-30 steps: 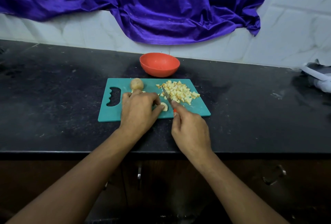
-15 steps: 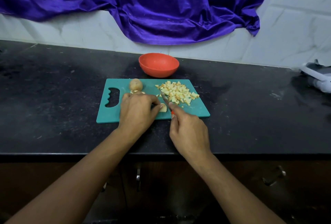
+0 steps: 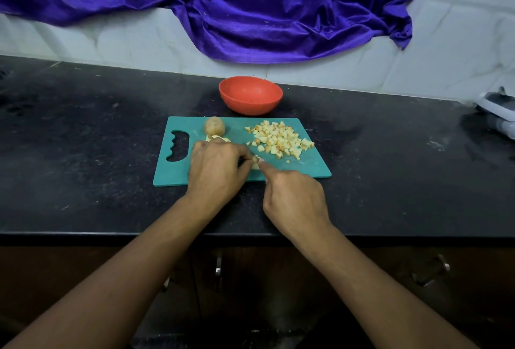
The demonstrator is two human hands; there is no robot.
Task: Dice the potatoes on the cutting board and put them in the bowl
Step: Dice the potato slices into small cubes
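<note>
Black stone counter (image 3: 83, 170), purple cloth (image 3: 250, 8) draped on the tiled wall behind. Nearest, right hand (image 3: 292, 198) closed, presumably on a knife hidden from view; left hand (image 3: 217, 170) curled, pinching a small potato piece (image 3: 255, 162) on the teal cutting board (image 3: 306, 167). Beyond the right fingers, diced potato pile (image 3: 278, 139); beyond the left, one whole potato (image 3: 214, 125). Farther, red bowl (image 3: 250, 95), seemingly empty. Roughly halfway.

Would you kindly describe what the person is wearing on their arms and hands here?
Nothing shows on them. The left hand and right hand are bare, with no gloves, rings, watch or bands visible. Both forearms are uncovered up to the frame's lower edge, so no sleeves appear in view.
</note>
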